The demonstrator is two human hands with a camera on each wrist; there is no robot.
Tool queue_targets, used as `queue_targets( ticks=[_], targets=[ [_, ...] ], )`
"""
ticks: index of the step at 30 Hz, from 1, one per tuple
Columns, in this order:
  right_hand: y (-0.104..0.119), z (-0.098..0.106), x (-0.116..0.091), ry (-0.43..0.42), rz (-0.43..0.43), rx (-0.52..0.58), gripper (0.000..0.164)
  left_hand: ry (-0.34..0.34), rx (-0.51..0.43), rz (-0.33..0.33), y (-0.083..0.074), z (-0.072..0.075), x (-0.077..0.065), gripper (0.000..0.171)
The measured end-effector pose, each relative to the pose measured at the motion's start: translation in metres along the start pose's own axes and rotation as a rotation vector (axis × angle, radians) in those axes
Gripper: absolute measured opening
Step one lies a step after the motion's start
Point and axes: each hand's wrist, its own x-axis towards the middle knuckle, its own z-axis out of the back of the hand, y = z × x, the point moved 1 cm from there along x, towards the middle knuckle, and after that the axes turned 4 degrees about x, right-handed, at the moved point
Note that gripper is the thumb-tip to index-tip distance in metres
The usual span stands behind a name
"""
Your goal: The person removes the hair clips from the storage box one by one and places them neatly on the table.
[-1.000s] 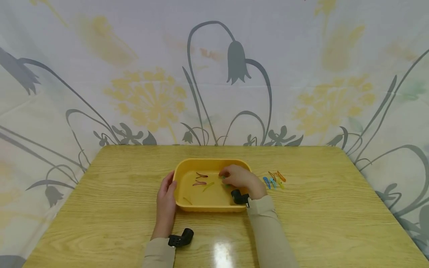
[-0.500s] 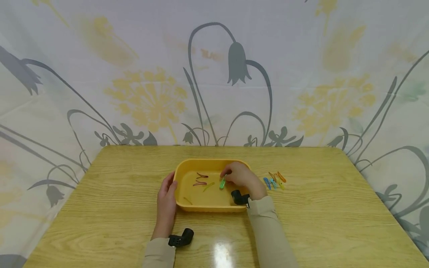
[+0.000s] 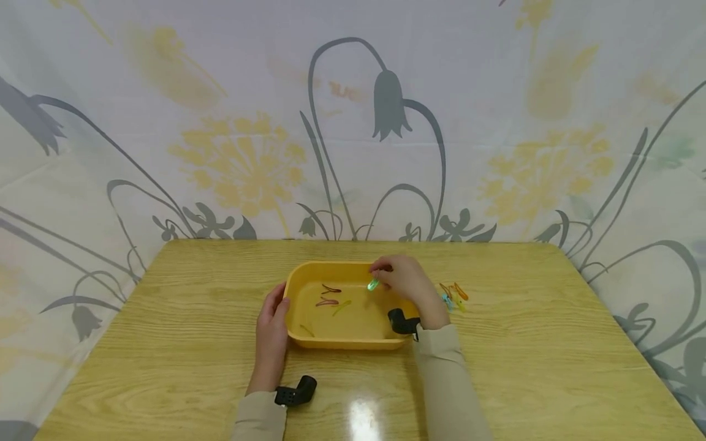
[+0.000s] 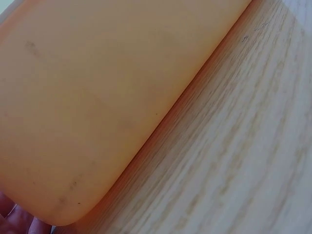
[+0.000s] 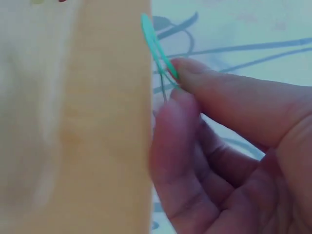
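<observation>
Between thumb and forefinger, my right hand [image 3: 405, 282] pinches a green hair clip [image 3: 373, 284], raised over the right part of a yellow plastic tray [image 3: 347, 344]. The right wrist view shows the green clip [image 5: 158, 46] with its metal prongs spread apart. My left hand [image 3: 271, 315] grips the tray's left end, thumb at the rim and fingers along the outer wall. Inside the tray lie a dark red hair clip [image 3: 331, 289], a pinkish-red one [image 3: 328, 302] and a yellow one [image 3: 342, 307]. A thin yellowish clip [image 3: 307, 331] lies near the front left corner.
Right of the tray, several hair clips lie in a small group on the wooden table [image 3: 529, 343], among them an orange clip [image 3: 461, 291] and a light blue one [image 3: 447, 301]. A flower-patterned cloth [image 3: 353, 122] hangs behind the table's far edge.
My right hand has lifted the green hair clip from the tray floor and moved back and to the right, up towards the far rim. My left hand stays on the tray.
</observation>
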Motion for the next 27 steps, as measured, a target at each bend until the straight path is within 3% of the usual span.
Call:
queue_targets(
  ticks=[7, 17, 27],
  targets=[
    [0.007, 0.01, -0.004, -0.053, -0.004, -0.003, 0.018, 0.019, 0.001, 0.004, -0.001, 0.0, 0.0, 0.034],
    [0.01, 0.016, -0.011, -0.011, 0.006, -0.007, 0.02, 0.01, -0.003, 0.005, 0.001, 0.0, 0.001, 0.034],
    [0.011, 0.018, -0.013, -0.024, -0.004, 0.002, 0.014, 0.0, -0.005, 0.0, 0.0, 0.0, -0.001, 0.033]
  ],
)
